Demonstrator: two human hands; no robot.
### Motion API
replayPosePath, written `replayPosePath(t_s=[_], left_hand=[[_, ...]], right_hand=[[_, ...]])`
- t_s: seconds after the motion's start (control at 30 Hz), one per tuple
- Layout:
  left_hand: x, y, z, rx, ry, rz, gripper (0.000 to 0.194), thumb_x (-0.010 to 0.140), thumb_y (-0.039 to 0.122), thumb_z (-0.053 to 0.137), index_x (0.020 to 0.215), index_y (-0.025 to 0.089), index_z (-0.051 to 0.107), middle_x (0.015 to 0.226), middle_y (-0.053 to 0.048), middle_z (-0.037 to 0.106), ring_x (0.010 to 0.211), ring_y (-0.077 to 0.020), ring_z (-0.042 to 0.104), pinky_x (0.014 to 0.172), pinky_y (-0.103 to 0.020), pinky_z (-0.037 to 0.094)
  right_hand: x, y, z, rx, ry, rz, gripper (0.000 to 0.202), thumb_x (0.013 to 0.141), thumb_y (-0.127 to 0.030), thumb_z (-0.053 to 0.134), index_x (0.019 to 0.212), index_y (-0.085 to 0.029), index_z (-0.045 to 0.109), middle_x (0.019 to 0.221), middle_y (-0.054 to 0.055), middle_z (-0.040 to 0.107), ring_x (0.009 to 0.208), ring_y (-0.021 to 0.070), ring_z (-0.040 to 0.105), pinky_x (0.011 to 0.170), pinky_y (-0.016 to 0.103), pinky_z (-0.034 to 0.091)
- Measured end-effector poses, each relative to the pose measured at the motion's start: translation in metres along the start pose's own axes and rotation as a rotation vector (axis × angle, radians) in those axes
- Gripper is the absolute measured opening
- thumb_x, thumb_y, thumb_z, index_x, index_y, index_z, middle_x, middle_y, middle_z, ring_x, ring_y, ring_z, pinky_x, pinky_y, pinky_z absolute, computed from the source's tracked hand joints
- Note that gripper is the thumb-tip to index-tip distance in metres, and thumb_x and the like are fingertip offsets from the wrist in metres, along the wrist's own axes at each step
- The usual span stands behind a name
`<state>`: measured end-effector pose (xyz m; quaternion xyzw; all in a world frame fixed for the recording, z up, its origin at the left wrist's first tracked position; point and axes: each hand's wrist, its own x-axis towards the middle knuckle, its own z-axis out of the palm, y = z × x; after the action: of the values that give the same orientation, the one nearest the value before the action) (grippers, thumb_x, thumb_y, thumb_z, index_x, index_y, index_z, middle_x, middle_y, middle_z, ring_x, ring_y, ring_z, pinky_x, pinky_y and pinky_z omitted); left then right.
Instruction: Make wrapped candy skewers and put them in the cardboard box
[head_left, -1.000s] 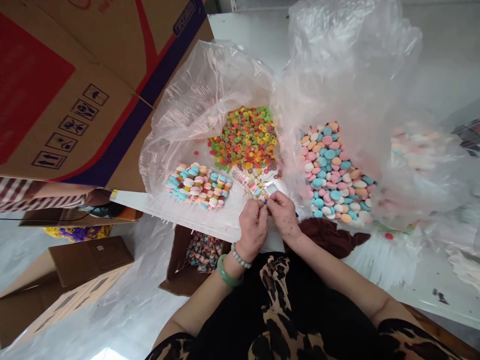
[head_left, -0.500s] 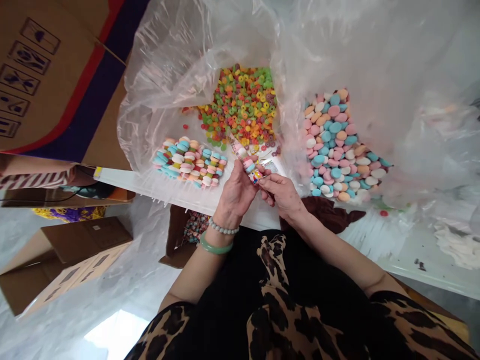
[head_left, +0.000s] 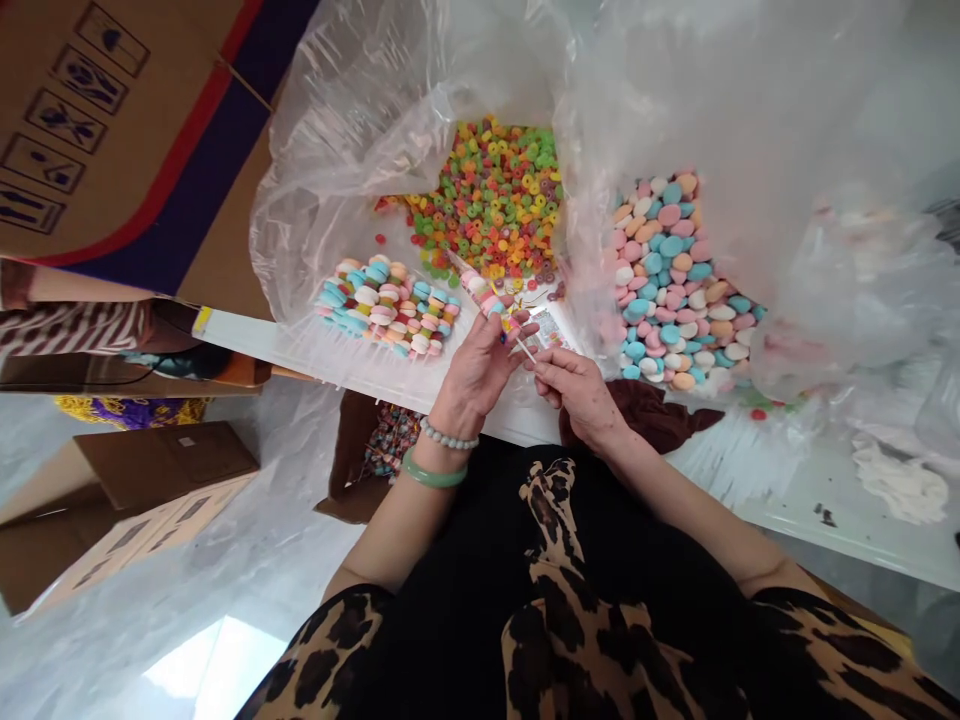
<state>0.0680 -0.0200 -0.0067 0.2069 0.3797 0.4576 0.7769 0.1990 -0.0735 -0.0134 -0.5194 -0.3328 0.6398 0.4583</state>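
A wrapped candy skewer (head_left: pixel 481 293) in clear film, with pink, white and blue pieces, slants up and left from my left hand (head_left: pixel 477 372). The fingers of that hand are closed round its lower part. My right hand (head_left: pixel 576 388) pinches the thin white stick (head_left: pixel 524 347) at its lower end. Behind the hands is a heap of colourful ring candies (head_left: pixel 495 200). Unwrapped candy skewers (head_left: pixel 386 307) lie side by side to the left. Pastel oval candies (head_left: pixel 667 280) are piled on the right. A printed card (head_left: pixel 551 325) lies just beyond my hands.
Clear plastic sheeting (head_left: pixel 345 120) surrounds the candies on the white table (head_left: pixel 247 340). A large carton (head_left: pixel 150 130) stands at the upper left. Below the table edge is a box of wrapped pieces (head_left: pixel 352 460). A brown cloth (head_left: pixel 637 415) and white cloth (head_left: pixel 900 475) lie right.
The white stick now shows between my hands, and my right hand sits slightly lower and farther from the wrapped candies. The whole view has shifted a little.
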Motion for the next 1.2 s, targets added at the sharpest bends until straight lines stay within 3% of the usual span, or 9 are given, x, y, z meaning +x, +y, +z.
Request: replayPosePath(t_s=[0.13,0.3,0.6,0.7,0.8,0.93,1.03,1.1,1.2], left_hand=[[-0.010,-0.004,-0.002,0.250,0.135,0.052,0.040,0.076,0.052,0.072,0.101,0.022,0.059,0.094,-0.003,0.065,0.078,-0.0174,0.067,0.068,-0.031,0.054],[-0.024,-0.014,-0.002,0.574,0.270,0.269,0.030,0.073,0.044,0.074,0.079,0.018,0.059,0.072,0.001,0.061,0.060,-0.0111,0.060,0.054,-0.023,0.046],[-0.041,-0.019,0.001,1.220,0.374,0.676,0.023,0.084,0.025,0.056,0.063,0.020,0.049,0.057,0.003,0.045,0.058,-0.0122,0.044,0.061,-0.027,0.035],[-0.050,-0.030,0.008,1.326,0.330,0.771,0.023,0.082,0.022,0.056,0.061,0.021,0.046,0.059,0.002,0.043,0.061,-0.0137,0.043,0.065,-0.029,0.034],[-0.053,-0.037,0.012,1.118,0.296,0.665,0.022,0.084,0.023,0.055,0.064,0.021,0.047,0.061,0.002,0.045,0.061,-0.0131,0.044,0.064,-0.028,0.035],[-0.048,-0.031,0.010,0.607,0.174,0.243,0.017,0.078,0.032,0.066,0.074,0.020,0.054,0.066,0.003,0.052,0.059,-0.0105,0.048,0.058,-0.025,0.037],[-0.042,-0.017,0.008,0.341,0.052,-0.027,0.036,0.067,0.043,0.077,0.090,0.021,0.060,0.087,-0.001,0.064,0.073,-0.0134,0.059,0.062,-0.025,0.043],[-0.037,-0.011,0.006,0.263,0.051,-0.085,0.045,0.066,0.056,0.076,0.086,0.019,0.062,0.087,-0.004,0.066,0.075,-0.0150,0.061,0.065,-0.027,0.046],[-0.033,-0.012,0.006,0.298,0.174,0.004,0.047,0.064,0.061,0.075,0.072,0.017,0.061,0.070,-0.002,0.061,0.062,-0.0112,0.055,0.060,-0.026,0.043]], right_hand=[[-0.007,-0.002,0.000,0.074,0.094,0.021,0.017,0.072,-0.035,0.066,0.071,-0.019,0.062,0.050,-0.006,0.049,0.043,0.0066,0.034,0.041,0.021,0.020],[-0.009,-0.001,0.001,0.016,0.092,0.000,0.016,0.073,-0.034,0.065,0.071,-0.019,0.061,0.047,-0.007,0.048,0.042,0.0066,0.033,0.041,0.021,0.021],[-0.019,0.004,0.002,-0.234,0.139,-0.120,0.015,0.076,-0.034,0.059,0.069,-0.021,0.061,0.047,-0.006,0.049,0.047,0.0103,0.043,0.049,0.023,0.035],[-0.017,0.009,0.005,-0.382,0.175,-0.217,0.013,0.078,-0.029,0.055,0.069,-0.022,0.061,0.052,-0.005,0.054,0.053,0.0125,0.050,0.055,0.024,0.040],[-0.015,0.011,0.005,-0.479,0.191,-0.312,0.017,0.084,-0.030,0.051,0.072,-0.022,0.061,0.053,-0.005,0.054,0.054,0.0129,0.052,0.059,0.025,0.042],[-0.017,0.011,-0.002,-0.744,0.304,-0.500,0.022,0.091,-0.031,0.046,0.080,-0.022,0.062,0.064,-0.001,0.063,0.060,0.0140,0.056,0.062,0.025,0.040],[-0.019,0.014,-0.004,-1.030,0.391,-0.677,0.023,0.093,-0.027,0.043,0.083,-0.020,0.064,0.069,0.002,0.067,0.063,0.0147,0.058,0.060,0.026,0.035],[-0.020,0.017,-0.002,-1.179,0.416,-0.763,0.025,0.093,-0.023,0.042,0.079,-0.019,0.063,0.064,0.002,0.065,0.061,0.0142,0.056,0.059,0.027,0.032],[-0.021,0.019,0.003,-1.294,0.405,-0.815,0.029,0.094,-0.021,0.042,0.073,-0.019,0.060,0.061,0.002,0.063,0.059,0.0137,0.054,0.059,0.028,0.029]])
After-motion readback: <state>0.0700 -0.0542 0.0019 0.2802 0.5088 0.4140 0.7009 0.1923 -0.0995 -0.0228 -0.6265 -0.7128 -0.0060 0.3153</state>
